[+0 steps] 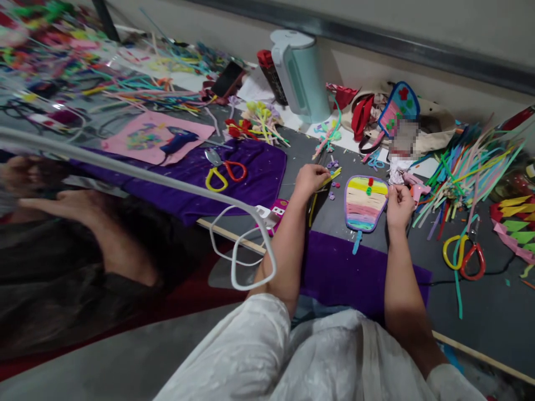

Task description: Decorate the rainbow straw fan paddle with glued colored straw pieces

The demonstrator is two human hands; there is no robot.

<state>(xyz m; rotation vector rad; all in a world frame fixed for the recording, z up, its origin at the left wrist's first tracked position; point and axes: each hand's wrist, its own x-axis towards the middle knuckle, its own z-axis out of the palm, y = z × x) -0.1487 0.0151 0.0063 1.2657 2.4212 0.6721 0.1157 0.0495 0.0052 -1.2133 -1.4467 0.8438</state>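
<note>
A fan-shaped craft piece [366, 203] lies on the dark table in front of me, striped yellow, cream, pink and blue inside a purple rim. Small red and green bits sit near its top, and a blue stub sticks out below. To its left, my left hand [311, 181] is closed around yellow pipe cleaners [334, 175], beside small purple curls [332, 165]. At the piece's upper right edge, my right hand [399, 206] has its fingers pinched together; what is between them is hidden. A pink glue gun [418, 188] and crumpled white paper [399, 171] lie just beyond that hand.
Purple cloth [346, 267] covers the table's near edge. Scissors lie right [463, 253] and left [223, 171]. Loose pipe cleaners [463, 172] spread at right. A pale blue pitcher [307, 78] and a fabric bag [438, 122] stand behind. Another person's hands [71, 211] are at left.
</note>
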